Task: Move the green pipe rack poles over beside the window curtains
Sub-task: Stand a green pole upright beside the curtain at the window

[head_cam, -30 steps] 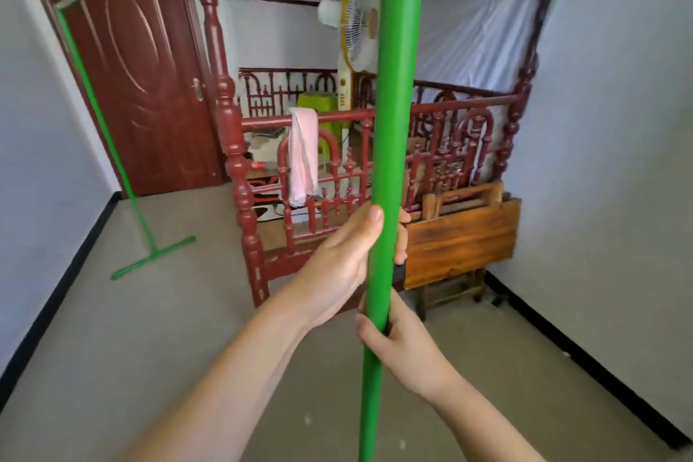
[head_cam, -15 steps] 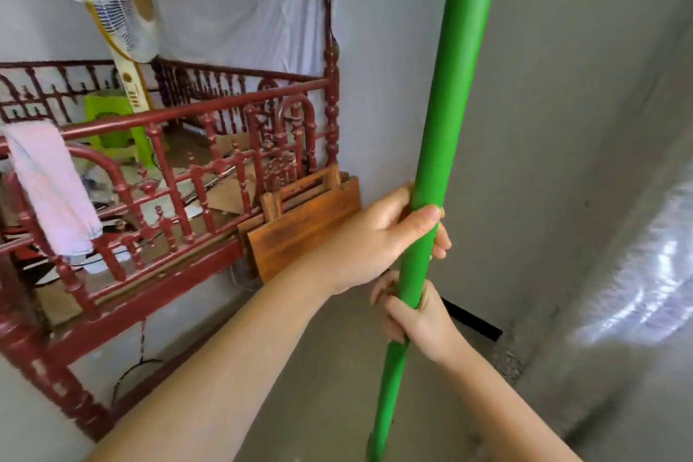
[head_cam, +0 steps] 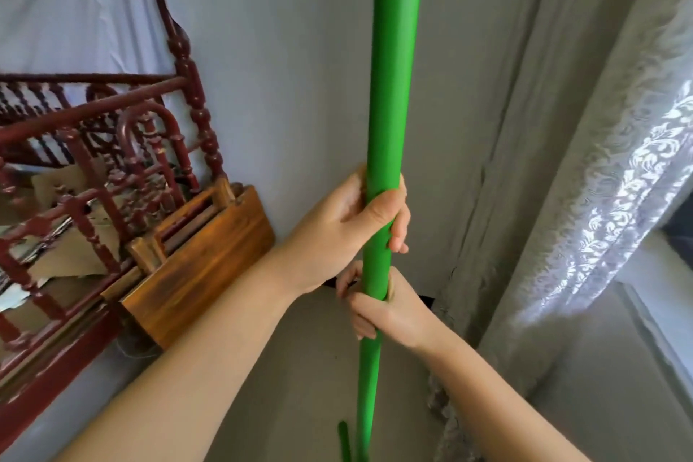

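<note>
Left: dark red wooden bed frame [head_cam: 86, 146] with turned spindles and a tall corner post. Folded wooden table [head_cam: 202, 255], honey-brown, leans against the frame's right end, just beside the grey wall [head_cam: 285, 67]. White sheeting [head_cam: 71, 7] hangs far left behind the frame. Grey concrete floor [head_cam: 300, 368] below; black skirting strip at wall base.

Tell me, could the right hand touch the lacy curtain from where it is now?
Probably yes. The right hand grips the green pole low down, and the lace curtain hangs just to its right with nothing between them. It would have to let go first.
</note>
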Motion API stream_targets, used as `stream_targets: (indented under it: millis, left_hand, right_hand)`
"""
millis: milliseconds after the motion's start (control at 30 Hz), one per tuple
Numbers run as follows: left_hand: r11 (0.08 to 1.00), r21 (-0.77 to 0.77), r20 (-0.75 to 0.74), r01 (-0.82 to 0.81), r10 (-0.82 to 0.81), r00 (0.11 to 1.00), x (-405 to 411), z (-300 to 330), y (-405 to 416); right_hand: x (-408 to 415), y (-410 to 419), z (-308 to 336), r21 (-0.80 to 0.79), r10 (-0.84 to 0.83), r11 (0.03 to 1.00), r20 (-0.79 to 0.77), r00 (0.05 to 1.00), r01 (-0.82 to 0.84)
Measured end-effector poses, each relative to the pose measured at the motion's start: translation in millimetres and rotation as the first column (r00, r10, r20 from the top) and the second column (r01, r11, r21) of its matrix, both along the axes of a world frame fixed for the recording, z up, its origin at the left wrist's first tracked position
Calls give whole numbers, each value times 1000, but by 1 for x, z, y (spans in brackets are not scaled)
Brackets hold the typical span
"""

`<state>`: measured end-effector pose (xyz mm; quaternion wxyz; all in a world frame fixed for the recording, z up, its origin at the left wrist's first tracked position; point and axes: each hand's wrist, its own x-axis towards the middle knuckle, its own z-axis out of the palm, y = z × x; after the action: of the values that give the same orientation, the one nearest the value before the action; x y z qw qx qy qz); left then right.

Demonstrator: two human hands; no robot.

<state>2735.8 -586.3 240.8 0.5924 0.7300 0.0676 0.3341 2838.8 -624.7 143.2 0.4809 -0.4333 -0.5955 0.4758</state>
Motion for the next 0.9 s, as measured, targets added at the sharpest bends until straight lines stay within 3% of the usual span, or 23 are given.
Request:
stream_targets:
  millis: [233,367,533,700,900]
  left_hand:
    - [995,98,-34,-36,40,999,48,1,65]
    - [990,123,-3,-64,65,998,89,1,88]
    - [987,125,1,-105,106,994,151,3,114]
    - [982,113,-30,-148,153,988,216,5,146]
    - [975,117,-121,-187,201,972,295,7,194]
  right_hand:
    - [41,48,9,104,-391,920,258,883,378]
    - [65,49,-8,169,-646,754,362,672,634]
    - [98,71,-18,189,-770,592,418,481,783]
    - [153,108,-10,138,-773,559,444,453,818]
    - [235,162,-8,47,-724,608,442,530,792]
